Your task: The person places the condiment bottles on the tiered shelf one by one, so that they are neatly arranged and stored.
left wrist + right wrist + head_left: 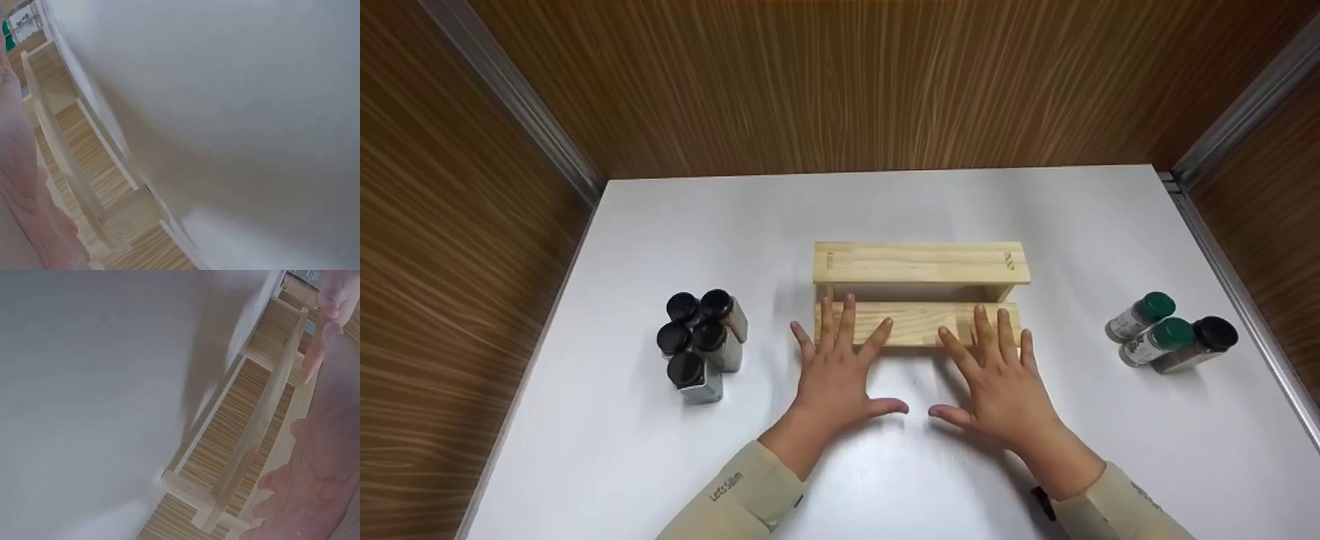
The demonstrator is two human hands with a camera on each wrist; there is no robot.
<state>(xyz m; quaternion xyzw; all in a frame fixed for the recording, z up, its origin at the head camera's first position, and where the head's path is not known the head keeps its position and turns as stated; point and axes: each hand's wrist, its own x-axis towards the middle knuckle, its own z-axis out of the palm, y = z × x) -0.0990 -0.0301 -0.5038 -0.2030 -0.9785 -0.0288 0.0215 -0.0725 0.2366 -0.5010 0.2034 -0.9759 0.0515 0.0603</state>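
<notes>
A small two-tier wooden rack (921, 262) stands mid-table, its lower step nearer me. My left hand (834, 382) is spread flat in front of the rack's left half, fingertips overlapping the lower step in the head view. Mirroring it, my right hand (1003, 390) spreads before the right half, thumb pointing toward the left thumb. Neither hand holds anything. Whether the fingertips touch the wood or hover I cannot tell. In the left wrist view the rack (67, 163) runs beside the palm; the right wrist view shows the rack (261, 422) beside the other palm.
Several black-capped spice jars (697, 341) cluster at the left. On the right stand two green-capped jars (1155, 330) and one black-capped jar (1204, 345). Wood-grain panels (840, 90) wall the white table (712, 225) at the back and both sides.
</notes>
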